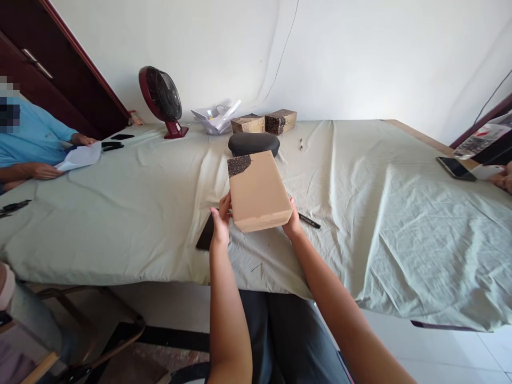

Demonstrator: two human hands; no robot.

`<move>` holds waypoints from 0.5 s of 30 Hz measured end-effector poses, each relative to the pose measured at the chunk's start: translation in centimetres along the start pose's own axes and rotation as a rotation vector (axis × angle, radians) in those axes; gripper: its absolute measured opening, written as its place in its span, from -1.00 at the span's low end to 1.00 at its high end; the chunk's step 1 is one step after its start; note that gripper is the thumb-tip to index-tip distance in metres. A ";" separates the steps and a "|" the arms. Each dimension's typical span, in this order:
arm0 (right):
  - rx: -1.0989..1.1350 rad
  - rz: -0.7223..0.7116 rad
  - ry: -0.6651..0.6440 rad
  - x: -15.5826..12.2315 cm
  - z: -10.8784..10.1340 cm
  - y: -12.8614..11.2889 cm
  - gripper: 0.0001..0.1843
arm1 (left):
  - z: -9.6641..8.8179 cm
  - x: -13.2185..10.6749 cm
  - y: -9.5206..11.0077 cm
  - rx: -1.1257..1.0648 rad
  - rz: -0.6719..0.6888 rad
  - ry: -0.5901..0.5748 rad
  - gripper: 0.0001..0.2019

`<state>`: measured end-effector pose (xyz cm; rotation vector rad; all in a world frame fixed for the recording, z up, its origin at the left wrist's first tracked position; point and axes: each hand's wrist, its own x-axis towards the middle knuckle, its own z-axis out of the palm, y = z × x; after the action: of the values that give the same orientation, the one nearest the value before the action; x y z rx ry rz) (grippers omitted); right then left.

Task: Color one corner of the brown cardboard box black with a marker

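Note:
A brown cardboard box (262, 189) with a dark speckled patch at its far left corner is held between my two hands, tilted above the cloth-covered table. My left hand (221, 224) grips its left side, thumb out and the other fingers partly hidden by the box. On the right side, my right hand (294, 220) presses against the near corner, most of its fingers out of sight beneath. A dark phone (205, 234) lies beside my left hand. Close to my right hand rests a black pen (309, 221). Just beyond the box sits a black oval case (253, 144).
Two patterned cardboard boxes (281, 122) and a plastic basket (216, 118) of papers stand near the wall. A red fan (162, 98) is at the back left. A person (34, 136) on the left holds papers; another person's hand (504, 177) shows at right by a tablet (455, 168).

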<state>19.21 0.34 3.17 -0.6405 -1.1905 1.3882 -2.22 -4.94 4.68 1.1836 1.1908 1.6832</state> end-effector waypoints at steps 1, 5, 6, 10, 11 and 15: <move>0.006 0.009 -0.001 0.0 0.0 0.0 -0.08 | -0.1 0.1 -0.1 0.005 0.005 0.010 0.04; -0.038 0.025 -0.005 0.1 0.0 0.0 -0.02 | -0.3 0.0 0.2 0.050 0.004 0.021 0.00; -0.053 0.023 -0.004 0.1 0.0 0.0 -0.01 | -0.3 -0.2 0.4 0.057 -0.010 0.023 0.02; -0.116 -0.048 0.009 0.4 0.0 0.2 -0.04 | 0.3 -1.2 1.5 -0.035 -0.041 -0.056 0.14; -0.127 -0.070 0.016 0.4 0.0 0.3 -0.05 | 0.5 -1.4 1.8 -0.066 -0.018 -0.097 0.17; -0.030 -0.095 0.078 0.5 -0.2 0.6 -0.06 | 0.9 -1.6 3.0 -0.034 0.100 -0.198 0.37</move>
<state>19.04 1.02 2.65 -0.6447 -1.1667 1.2572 -1.07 -7.00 7.21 1.3737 0.9927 1.6087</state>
